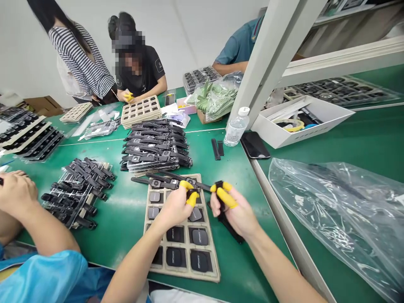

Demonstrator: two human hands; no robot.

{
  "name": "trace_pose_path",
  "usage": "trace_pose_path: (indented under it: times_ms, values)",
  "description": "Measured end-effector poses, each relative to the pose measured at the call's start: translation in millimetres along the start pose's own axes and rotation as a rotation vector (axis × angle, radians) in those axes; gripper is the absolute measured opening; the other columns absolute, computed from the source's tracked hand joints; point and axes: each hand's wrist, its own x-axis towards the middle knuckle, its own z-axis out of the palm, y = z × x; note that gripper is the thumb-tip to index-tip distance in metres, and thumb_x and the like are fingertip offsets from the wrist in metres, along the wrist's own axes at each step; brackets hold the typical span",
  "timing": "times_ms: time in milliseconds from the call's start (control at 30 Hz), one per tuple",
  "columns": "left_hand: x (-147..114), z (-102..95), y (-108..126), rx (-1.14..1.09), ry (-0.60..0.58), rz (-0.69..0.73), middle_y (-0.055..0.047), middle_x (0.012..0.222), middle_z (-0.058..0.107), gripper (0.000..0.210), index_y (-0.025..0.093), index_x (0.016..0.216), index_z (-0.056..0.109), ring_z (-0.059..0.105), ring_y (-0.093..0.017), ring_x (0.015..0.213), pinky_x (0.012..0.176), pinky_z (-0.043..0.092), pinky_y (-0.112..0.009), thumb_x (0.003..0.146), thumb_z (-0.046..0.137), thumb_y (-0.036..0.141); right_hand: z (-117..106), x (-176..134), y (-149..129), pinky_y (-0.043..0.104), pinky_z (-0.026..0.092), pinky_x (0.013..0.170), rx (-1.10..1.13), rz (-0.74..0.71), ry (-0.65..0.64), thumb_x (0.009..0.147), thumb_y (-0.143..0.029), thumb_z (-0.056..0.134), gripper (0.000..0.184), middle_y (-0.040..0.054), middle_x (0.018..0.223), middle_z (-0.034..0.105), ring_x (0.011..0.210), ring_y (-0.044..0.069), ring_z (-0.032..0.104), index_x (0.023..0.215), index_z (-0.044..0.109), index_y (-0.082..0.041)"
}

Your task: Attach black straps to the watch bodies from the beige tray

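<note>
Yellow finger covers are on the fingertips of both hands. My left hand (176,206) is closed, pinching a small dark watch body (192,193) over a beige tray (215,265). Just right of the tray, my right hand (236,210) is wrapped round a black watch strap (232,229), whose lower end hangs out below the palm. Square dark watch pieces (199,261) sit in the tray's compartments. Across its far end lie assembled black watches (155,183) with straps stretched out. My fingers partly hide both held things.
Beyond the tray rises a stack of watches (154,145); another pile (78,189) lies left, near a co-worker's arm (47,227). Two loose straps (216,149), a water bottle (236,128), a phone (255,145), a white box (284,136) and a plastic bag (334,210) are rightward.
</note>
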Motion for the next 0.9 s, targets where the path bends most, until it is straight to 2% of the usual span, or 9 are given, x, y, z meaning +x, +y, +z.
trace_pose_path:
  times_ms: [100,200,267,467,600,733,900]
  values:
    - [-0.1,6.2,-10.1,-0.347,0.112,0.190,-0.012,0.115,0.071,0.025,0.018,0.124,0.050,0.070,-0.021,0.103,0.087,0.058,-0.035,0.100,0.044,0.020,19.7,-5.2,20.3,0.025,0.041,0.045,0.033,0.167,-0.129,0.093,-0.053,0.068,0.034,-0.0054,0.058,0.055,0.045,0.012,0.048,0.093,0.055,-0.022]
    - [2.4,10.2,-22.6,-0.383,0.110,0.430,-0.012,0.129,0.068,0.040,0.019,0.130,0.056,0.066,-0.023,0.121,0.105,0.054,-0.040,0.093,0.046,0.010,25.3,-7.2,29.8,0.024,0.034,0.043,-0.007,0.201,-0.177,0.092,-0.054,0.068,0.036,-0.0056,0.054,0.055,0.043,0.010,0.043,0.088,0.054,-0.021]
    - [3.9,9.6,-29.6,-0.339,0.092,0.522,-0.011,0.134,0.067,0.047,0.021,0.135,0.059,0.063,-0.024,0.127,0.110,0.051,-0.043,0.091,0.046,0.007,22.9,-6.6,30.1,0.023,0.032,0.043,-0.032,0.206,-0.198,0.091,-0.054,0.069,0.037,-0.0060,0.052,0.053,0.042,0.010,0.040,0.086,0.053,-0.021]
    - [3.3,5.4,-32.7,-0.280,0.097,0.583,-0.012,0.134,0.066,0.051,0.024,0.145,0.055,0.062,-0.025,0.126,0.108,0.053,-0.044,0.097,0.046,0.009,16.1,-4.4,24.1,0.022,0.026,0.040,0.035,0.268,-0.220,0.090,-0.048,0.069,0.032,-0.0078,0.049,0.051,0.039,0.008,0.036,0.089,0.054,-0.020]
    - [3.1,8.7,-29.6,-0.301,0.137,0.579,-0.012,0.130,0.066,0.048,0.024,0.144,0.055,0.063,-0.022,0.122,0.106,0.054,-0.040,0.099,0.045,0.010,20.0,-4.1,21.1,0.021,0.024,0.038,0.136,0.299,-0.178,0.087,-0.043,0.072,0.029,-0.0092,0.047,0.047,0.037,0.007,0.032,0.088,0.054,-0.020]
    - [3.0,11.2,-27.5,-0.248,0.160,0.573,-0.014,0.131,0.061,0.047,0.023,0.147,0.051,0.060,-0.023,0.124,0.107,0.052,-0.041,0.103,0.040,0.013,23.3,-3.3,16.0,0.020,0.021,0.037,0.250,0.338,-0.116,0.083,-0.042,0.075,0.030,-0.0100,0.045,0.043,0.037,0.007,0.029,0.083,0.054,-0.021]
    - [0.5,7.0,-25.0,-0.224,0.081,0.554,-0.014,0.132,0.056,0.046,0.021,0.151,0.046,0.057,-0.024,0.125,0.109,0.051,-0.042,0.106,0.040,0.022,23.8,-2.0,12.7,0.019,0.020,0.035,0.256,0.343,-0.043,0.079,-0.042,0.078,0.034,-0.0106,0.043,0.039,0.036,0.006,0.026,0.076,0.052,-0.021]
